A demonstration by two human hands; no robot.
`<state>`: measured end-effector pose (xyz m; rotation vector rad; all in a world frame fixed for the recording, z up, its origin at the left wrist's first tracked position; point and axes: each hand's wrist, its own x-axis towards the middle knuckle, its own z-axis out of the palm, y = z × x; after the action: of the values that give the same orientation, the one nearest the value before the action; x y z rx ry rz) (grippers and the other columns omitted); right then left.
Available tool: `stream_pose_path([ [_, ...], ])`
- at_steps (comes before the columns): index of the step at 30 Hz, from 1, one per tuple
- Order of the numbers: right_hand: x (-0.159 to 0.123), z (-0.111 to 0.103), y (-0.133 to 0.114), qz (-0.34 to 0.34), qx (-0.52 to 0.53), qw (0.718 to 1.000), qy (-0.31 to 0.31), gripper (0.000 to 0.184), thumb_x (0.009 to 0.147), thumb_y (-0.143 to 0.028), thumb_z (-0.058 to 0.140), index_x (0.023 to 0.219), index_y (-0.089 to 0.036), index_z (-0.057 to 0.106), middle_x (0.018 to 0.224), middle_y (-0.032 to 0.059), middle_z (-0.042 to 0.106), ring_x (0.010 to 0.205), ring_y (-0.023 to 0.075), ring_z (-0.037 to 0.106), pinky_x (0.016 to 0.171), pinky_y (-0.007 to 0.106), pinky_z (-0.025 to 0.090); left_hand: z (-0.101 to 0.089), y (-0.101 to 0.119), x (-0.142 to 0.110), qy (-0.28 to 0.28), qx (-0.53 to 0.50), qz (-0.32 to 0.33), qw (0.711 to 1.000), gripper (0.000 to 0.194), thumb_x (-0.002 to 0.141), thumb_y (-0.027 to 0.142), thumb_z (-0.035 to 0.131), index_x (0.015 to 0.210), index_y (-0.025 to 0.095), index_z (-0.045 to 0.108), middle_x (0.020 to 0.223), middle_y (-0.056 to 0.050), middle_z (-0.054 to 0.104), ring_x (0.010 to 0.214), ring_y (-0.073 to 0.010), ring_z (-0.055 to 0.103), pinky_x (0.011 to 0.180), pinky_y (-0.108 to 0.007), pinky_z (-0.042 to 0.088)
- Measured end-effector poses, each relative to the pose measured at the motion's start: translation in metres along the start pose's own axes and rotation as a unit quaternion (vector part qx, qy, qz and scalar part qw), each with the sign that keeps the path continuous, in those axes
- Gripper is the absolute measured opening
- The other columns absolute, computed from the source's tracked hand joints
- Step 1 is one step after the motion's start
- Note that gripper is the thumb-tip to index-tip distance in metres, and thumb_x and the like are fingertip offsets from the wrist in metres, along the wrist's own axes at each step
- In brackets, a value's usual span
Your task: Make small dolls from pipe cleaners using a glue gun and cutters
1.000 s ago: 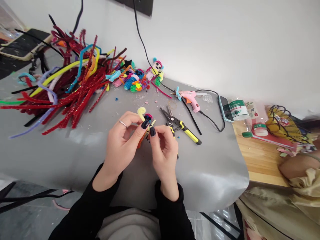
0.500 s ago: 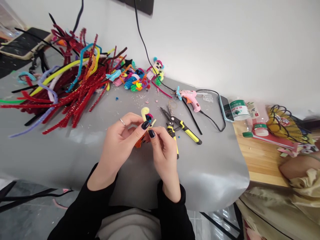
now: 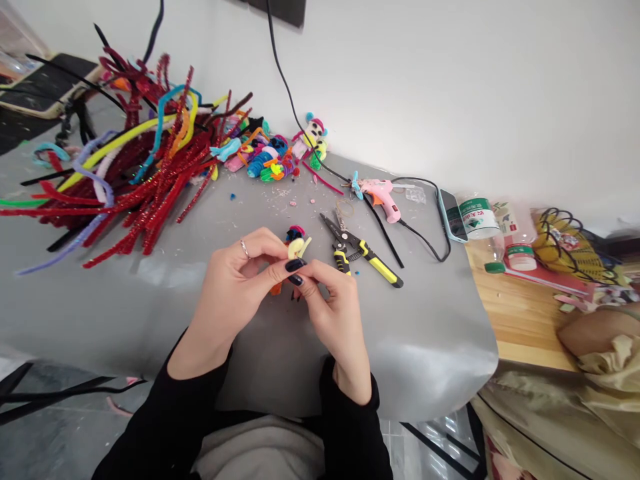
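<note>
The pale yellow curl (image 3: 295, 249) has dropped, and the left thumb (image 3: 280, 272) and right thumb (image 3: 306, 288) have drawn together.

Left hand (image 3: 245, 277), right hand (image 3: 333, 300) pinching together (ring on left).

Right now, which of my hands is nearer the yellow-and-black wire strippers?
Your right hand. It's beside the wire strippers, hiding part of one handle; your left hand is farther off, to the left.

Black long sleeves (image 3: 354, 427), a silver ring (image 3: 244, 249), dark glossy nail polish (image 3: 295, 265), grey lap clothing (image 3: 257, 450).
</note>
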<state>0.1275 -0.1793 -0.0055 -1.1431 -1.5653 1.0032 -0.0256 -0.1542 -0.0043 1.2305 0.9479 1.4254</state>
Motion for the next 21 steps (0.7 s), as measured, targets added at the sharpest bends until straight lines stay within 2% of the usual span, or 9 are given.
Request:
stream_pose_path([
  [3, -0.001, 0.009, 0.000, 0.042, 0.129, 0.990, 0.039, 0.004, 0.097, -0.027, 0.071, 0.094, -0.025, 0.072, 0.087, -0.0007, 0.073, 0.079, 0.0142, 0.068, 0.073, 0.026, 0.055, 0.010, -0.005, 0.001, 0.060, -0.116, -0.024, 0.991, 0.022, 0.075, 0.042, 0.099, 0.075, 0.027, 0.082, 0.076, 0.001, 0.068, 0.076, -0.0130, 0.063, 0.073, -0.025, 0.054],
  [6, 0.000, 0.017, 0.000, 0.062, 0.228, 0.967, 0.094, 0.009, 0.091, -0.029, 0.079, 0.097, -0.026, 0.072, 0.093, -0.0011, 0.076, 0.081, 0.0146, 0.071, 0.075, 0.028, 0.061, 0.021, -0.007, -0.001, 0.095, -0.192, -0.060, 0.975, 0.025, 0.068, 0.043, 0.102, 0.073, 0.028, 0.083, 0.081, 0.000, 0.069, 0.077, -0.0132, 0.064, 0.069, -0.025, 0.055],
  [9, 0.002, 0.021, 0.000, 0.066, 0.286, 0.946, 0.139, 0.012, 0.089, -0.032, 0.083, 0.092, -0.026, 0.072, 0.086, -0.0032, 0.075, 0.072, 0.0130, 0.070, 0.073, 0.029, 0.061, 0.029, -0.006, -0.002, 0.099, -0.207, -0.076, 0.970, 0.025, 0.067, 0.040, 0.103, 0.073, 0.026, 0.083, 0.085, -0.001, 0.068, 0.075, -0.0127, 0.063, 0.060, -0.022, 0.051],
  [12, 0.003, 0.020, 0.002, 0.072, 0.336, 0.927, 0.152, 0.018, 0.087, -0.036, 0.086, 0.091, -0.027, 0.071, 0.085, -0.0042, 0.073, 0.071, 0.0126, 0.069, 0.072, 0.029, 0.061, 0.032, -0.006, -0.003, 0.091, -0.205, -0.082, 0.971, 0.026, 0.067, 0.037, 0.103, 0.073, 0.024, 0.082, 0.082, 0.000, 0.067, 0.071, -0.0118, 0.061, 0.057, -0.021, 0.051],
  [17, 0.003, 0.021, 0.003, 0.082, 0.309, 0.929, 0.188, 0.027, 0.086, -0.044, 0.085, 0.092, -0.026, 0.066, 0.087, -0.0022, 0.069, 0.077, 0.0136, 0.067, 0.076, 0.031, 0.060, 0.030, -0.007, -0.005, 0.070, -0.155, -0.088, 0.981, 0.028, 0.072, 0.040, 0.100, 0.077, 0.022, 0.080, 0.086, -0.002, 0.070, 0.080, -0.0143, 0.066, 0.070, -0.024, 0.058],
  [21, 0.003, 0.015, -0.002, 0.041, 0.258, 0.937, 0.231, 0.026, 0.094, -0.042, 0.076, 0.090, -0.026, 0.056, 0.098, 0.0026, 0.072, 0.086, 0.0163, 0.071, 0.082, 0.035, 0.061, 0.020, -0.001, -0.006, 0.036, -0.072, -0.063, 0.995, 0.028, 0.082, 0.046, 0.093, 0.094, 0.024, 0.080, 0.100, -0.005, 0.076, 0.094, -0.0185, 0.071, 0.082, -0.029, 0.061],
])
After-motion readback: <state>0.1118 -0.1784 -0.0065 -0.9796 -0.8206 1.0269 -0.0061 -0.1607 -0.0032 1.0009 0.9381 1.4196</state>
